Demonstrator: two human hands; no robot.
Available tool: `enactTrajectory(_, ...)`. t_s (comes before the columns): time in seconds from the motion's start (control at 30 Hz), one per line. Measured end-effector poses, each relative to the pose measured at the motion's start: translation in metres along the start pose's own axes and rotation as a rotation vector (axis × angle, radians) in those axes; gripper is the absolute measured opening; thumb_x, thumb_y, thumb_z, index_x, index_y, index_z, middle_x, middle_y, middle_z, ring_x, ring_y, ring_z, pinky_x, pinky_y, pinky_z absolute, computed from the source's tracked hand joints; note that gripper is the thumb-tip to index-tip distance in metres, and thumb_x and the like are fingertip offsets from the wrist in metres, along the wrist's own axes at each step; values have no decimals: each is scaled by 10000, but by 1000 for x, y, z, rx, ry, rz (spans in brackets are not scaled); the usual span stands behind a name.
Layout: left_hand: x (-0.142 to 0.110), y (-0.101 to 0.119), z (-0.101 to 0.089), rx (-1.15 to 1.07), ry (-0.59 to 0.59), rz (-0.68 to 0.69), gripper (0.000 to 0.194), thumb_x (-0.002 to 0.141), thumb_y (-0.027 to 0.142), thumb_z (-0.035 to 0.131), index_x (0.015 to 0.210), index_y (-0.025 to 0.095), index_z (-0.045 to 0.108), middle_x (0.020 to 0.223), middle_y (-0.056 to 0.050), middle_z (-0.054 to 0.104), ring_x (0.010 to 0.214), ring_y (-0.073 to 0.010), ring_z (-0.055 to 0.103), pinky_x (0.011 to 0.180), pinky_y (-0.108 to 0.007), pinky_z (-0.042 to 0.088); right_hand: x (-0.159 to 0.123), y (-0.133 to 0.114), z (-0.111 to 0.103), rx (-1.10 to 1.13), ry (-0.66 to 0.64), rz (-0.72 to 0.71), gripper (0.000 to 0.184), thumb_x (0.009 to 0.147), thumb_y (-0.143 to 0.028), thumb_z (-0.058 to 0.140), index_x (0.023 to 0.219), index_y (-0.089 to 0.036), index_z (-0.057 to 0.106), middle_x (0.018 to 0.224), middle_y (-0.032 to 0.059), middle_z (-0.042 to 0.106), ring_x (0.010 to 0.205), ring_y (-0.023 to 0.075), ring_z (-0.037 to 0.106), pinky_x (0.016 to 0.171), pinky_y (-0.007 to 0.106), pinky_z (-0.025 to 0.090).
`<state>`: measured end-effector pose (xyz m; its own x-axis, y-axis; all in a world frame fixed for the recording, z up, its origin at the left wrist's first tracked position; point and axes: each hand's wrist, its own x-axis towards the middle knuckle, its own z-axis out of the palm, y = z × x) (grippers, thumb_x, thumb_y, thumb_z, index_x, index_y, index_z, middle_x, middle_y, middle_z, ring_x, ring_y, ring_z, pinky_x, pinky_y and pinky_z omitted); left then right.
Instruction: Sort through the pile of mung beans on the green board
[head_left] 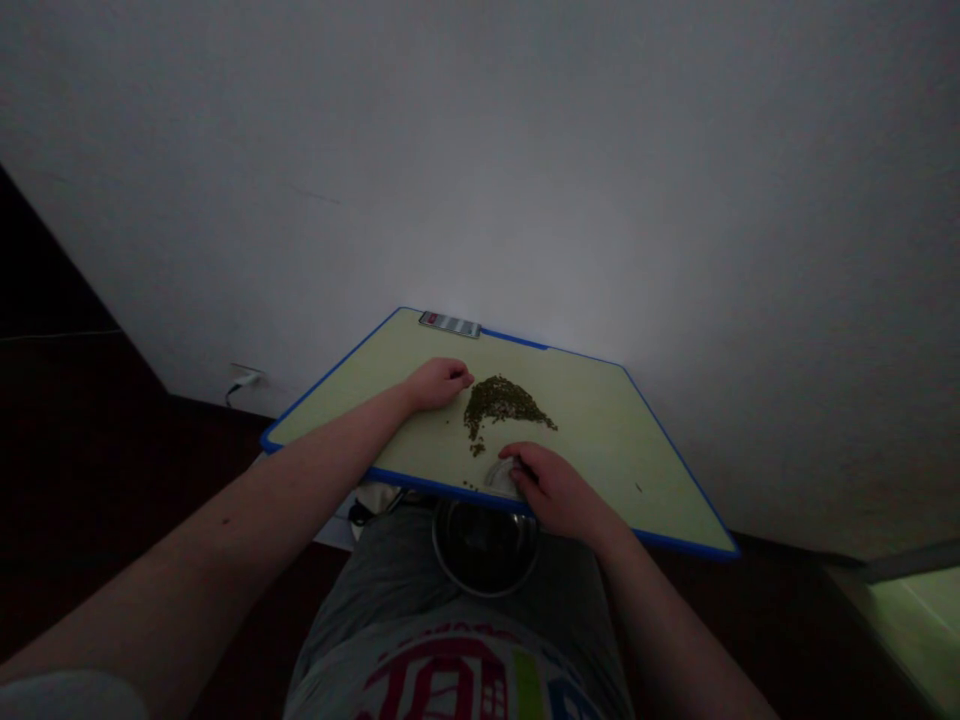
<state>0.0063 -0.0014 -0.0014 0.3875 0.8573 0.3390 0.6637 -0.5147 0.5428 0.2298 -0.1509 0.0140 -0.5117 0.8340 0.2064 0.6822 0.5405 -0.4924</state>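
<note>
A pile of small dark green bits (501,402) lies on a pale yellow-green board with a blue rim (652,440). My left hand (439,382) rests on the board at the pile's left edge, fingers curled and pinched together. My right hand (551,485) sits at the board's near edge, fingers bent over a small pale round thing (501,474) that I cannot name. A few stray bits lie just left of it. Below the near edge, a dark round metal bowl (486,548) sits on my lap.
A phone or small flat device (450,324) lies at the board's far edge against the white wall. A wall socket with a cable (244,380) is low on the left. The floor around is dark. A pale green surface (919,620) shows at the lower right.
</note>
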Motion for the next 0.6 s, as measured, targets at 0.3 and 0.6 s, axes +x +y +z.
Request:
enactTrajectory(0.3, 1, -1, 0, 13, -3, 9, 338, 766, 410, 404, 677, 148, 598, 559, 5, 511, 552, -107, 429, 526, -229, 291, 29, -12, 13, -22, 2, -118, 299, 820, -126, 403, 1096, -158, 513, 1065, 88, 563, 981, 165, 496, 886, 321, 371)
enactTrajectory(0.6, -1, 0, 0, -1, 3, -11, 340, 765, 411, 405, 684, 147, 602, 544, 6, 508, 543, -109, 411, 521, -233, 284, 24, -10, 11, 27, -50, -165, 322, 797, -99, 431, 1096, -180, 517, 1078, 77, 567, 993, 168, 503, 882, 338, 378)
